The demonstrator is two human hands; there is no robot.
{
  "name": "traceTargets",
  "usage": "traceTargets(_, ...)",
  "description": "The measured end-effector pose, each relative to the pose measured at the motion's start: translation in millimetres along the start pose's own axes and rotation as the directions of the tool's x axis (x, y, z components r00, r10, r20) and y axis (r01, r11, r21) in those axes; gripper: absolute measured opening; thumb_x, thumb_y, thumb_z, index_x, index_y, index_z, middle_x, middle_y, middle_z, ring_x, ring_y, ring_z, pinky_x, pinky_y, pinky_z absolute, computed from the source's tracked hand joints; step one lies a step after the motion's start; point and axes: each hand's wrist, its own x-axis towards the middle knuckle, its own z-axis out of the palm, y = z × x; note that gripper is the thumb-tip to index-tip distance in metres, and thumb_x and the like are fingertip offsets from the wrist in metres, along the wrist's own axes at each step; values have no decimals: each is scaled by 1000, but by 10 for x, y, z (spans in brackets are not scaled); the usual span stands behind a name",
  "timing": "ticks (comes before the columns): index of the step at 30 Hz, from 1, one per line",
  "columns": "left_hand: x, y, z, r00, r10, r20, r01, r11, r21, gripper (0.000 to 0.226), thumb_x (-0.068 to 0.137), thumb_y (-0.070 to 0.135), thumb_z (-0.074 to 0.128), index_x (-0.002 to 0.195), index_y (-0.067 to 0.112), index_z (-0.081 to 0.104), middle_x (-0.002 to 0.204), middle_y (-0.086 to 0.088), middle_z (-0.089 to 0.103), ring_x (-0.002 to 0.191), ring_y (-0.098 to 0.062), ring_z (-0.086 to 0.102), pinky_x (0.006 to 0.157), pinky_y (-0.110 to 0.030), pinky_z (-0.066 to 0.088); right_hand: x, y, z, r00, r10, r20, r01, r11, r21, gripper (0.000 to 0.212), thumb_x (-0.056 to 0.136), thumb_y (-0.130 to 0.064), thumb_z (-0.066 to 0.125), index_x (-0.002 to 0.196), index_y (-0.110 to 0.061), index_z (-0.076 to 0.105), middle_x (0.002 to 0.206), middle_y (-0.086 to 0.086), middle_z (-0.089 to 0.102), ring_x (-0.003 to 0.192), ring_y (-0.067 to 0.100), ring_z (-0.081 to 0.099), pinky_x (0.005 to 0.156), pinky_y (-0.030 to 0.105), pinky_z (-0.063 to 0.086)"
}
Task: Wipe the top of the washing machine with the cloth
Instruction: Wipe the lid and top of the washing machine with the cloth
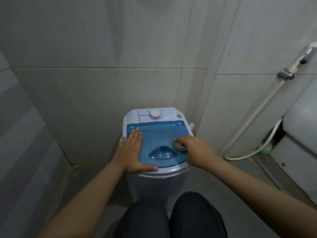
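Observation:
A small white washing machine (159, 182) stands in a tiled corner, with a translucent blue lid (159, 134) on top and a white dial (155, 114) on its back panel. My left hand (132, 152) lies flat, fingers together, on the lid's left side, thumb along the front rim. My right hand (193, 148) is on the lid's right side, closed on a small bunched beige cloth (178, 145) that presses against the lid beside its moulded handle recess (163, 152).
Tiled walls close in behind and on the left. A white hose (257, 110) with a spray head (308, 54) hangs on the right wall. A white toilet tank (301, 121) stands at the right. My knees (171, 219) are just in front of the machine.

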Motion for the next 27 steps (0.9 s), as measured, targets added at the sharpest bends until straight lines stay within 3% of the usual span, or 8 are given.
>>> traceTargets(5, 2, -1, 1, 1000, 4, -13, -4, 1000, -13, 150, 36, 103, 19, 149, 8, -8, 159, -9, -17, 147, -21, -13, 119, -48, -1, -214, -359, 67, 992, 124, -15, -123, 991, 60, 36, 73, -5, 57, 108, -13, 55, 106, 10, 60, 94, 34, 60, 74, 34, 50)
traceTargets(8, 5, -2, 8, 1000, 3, -17, -4, 1000, -15, 149, 37, 102, 20, 149, 8, -9, 159, -9, -17, 147, -21, -13, 119, -48, -1, -150, -456, -114, 982, 152, 108, -175, 951, 254, 12, 71, -6, 59, 75, -16, 55, 79, 4, 58, 77, 25, 57, 60, 27, 44)
traceTargets(11, 8, -13, 12, 1000, 8, -24, -8, 1000, -20, 148, 39, 101, 25, 149, 8, -8, 159, -9, -16, 147, -21, -12, 119, -48, -1, 136, -412, -288, 973, 201, 110, -229, 850, 474, 27, 69, 3, 56, 53, -13, 41, 57, 5, 45, 65, 20, 49, 53, 21, 38)
traceTargets(13, 7, -17, 22, 1000, 5, -31, -6, 999, -40, 148, 39, 100, 28, 149, 8, -8, 159, -9, -16, 147, -21, -12, 119, -49, -1, 369, -367, -336, 977, 214, 0, -186, 852, 490, 6, 71, 7, 51, 66, 4, 52, 70, 22, 56, 72, 23, 54, 60, 20, 44)
traceTargets(15, 6, -17, 20, 1000, 5, -29, -6, 999, -46, 148, 39, 101, 28, 149, 8, -8, 159, -8, -17, 147, -20, -13, 119, -49, -1, 633, -307, -310, 977, 189, -94, -136, 903, 406, 18, 72, 6, 49, 87, 4, 58, 91, 20, 66, 89, 31, 62, 68, 31, 47)
traceTargets(19, 2, -23, 25, 999, 7, -39, -9, 998, -64, 148, 39, 100, 30, 149, 9, -8, 159, -7, -19, 146, -19, -15, 119, -48, -3, 1067, -183, -163, 984, 133, -120, -118, 985, 124, 35, 78, 5, 44, 110, -5, 55, 114, 19, 56, 103, 37, 56, 77, 37, 43)
traceTargets(23, 5, -32, 29, 999, -1, -41, -2, 999, -53, 148, 39, 100, 29, 149, 9, -8, 159, -6, -19, 146, -18, -17, 119, -47, -3, 1206, -204, -7, 977, 148, -155, -152, 988, -9, 31, 84, 2, 43, 114, -5, 48, 116, 17, 53, 104, 38, 53, 76, 41, 41)
traceTargets(27, 21, -36, 40, 999, -3, -40, 1, 999, -40, 148, 39, 100, 30, 150, 9, -7, 159, -6, -18, 146, -18, -16, 119, -47, -4, 1143, -221, 60, 989, 42, -142, -47, 998, -37, 36, 81, 6, 44, 114, -6, 51, 113, 18, 56, 97, 39, 56, 76, 42, 45)
